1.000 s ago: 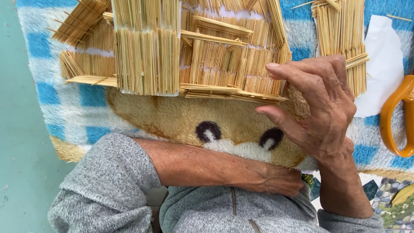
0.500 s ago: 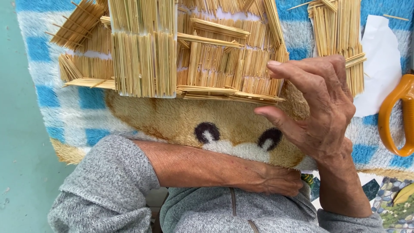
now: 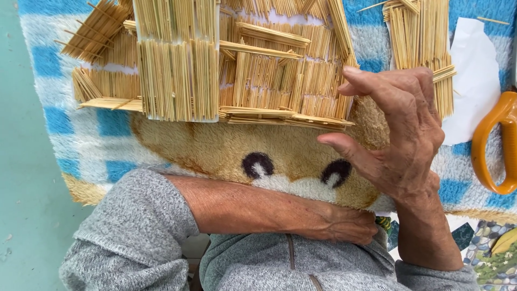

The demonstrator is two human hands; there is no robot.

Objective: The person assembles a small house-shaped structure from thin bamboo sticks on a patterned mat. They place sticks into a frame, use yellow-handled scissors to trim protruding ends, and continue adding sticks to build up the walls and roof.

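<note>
A model house (image 3: 237, 70) built of thin wooden sticks is laid flat across the upper half of the frame, on a fluffy blue-and-white blanket (image 3: 81, 140) printed with a tan cartoon animal face. A separate bundled panel of sticks (image 3: 420, 48) is seen at upper right, just beside the house, with a scrap of white paper (image 3: 476, 81) next to it. An orange scissor handle (image 3: 498, 145) is cut off by the right edge.

The right hand (image 3: 401, 134) is held up at centre right, close to the house's right edge — fingers loosely spread and slightly curled, thumb pointed left, nothing gripped. Whether the fingertips touch the sticks cannot be told.

The left hand (image 3: 339, 223) is laid flat at lower centre, forearm crossed over the body, fingers relaxed and pressed against the grey sweater (image 3: 134, 242) — nothing held.

A teal floor (image 3: 21, 188) is seen along the left edge.
</note>
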